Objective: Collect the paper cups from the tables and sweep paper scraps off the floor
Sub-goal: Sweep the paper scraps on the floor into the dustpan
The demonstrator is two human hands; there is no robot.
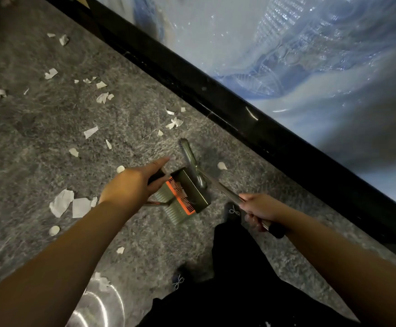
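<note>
Fingers (161,179) of the left hand (131,185) clamp around the dark grip of a dustpan handle (155,177), the index finger stretched forward along it. Fingers of the right hand (259,212) wrap closed around a slim metallic broom handle (225,192), whose black end cap juts out behind the palm. Below, the dustpan (187,194) stands on the floor (27,138): a dark olive, boxy body with a ribbed lip and an orange comb of teeth along its mouth. Its contents cannot be made out. The broom head (188,154), narrow and grey, lies just beyond the pan. Paper scraps (90,132), white, torn and irregular, lie scattered over the grey, mottled stone floor, mostly to the left of the pan, with the largest crumpled pieces near the left forearm. A glossy black baseboard (215,100) runs diagonally along the wall.
</note>
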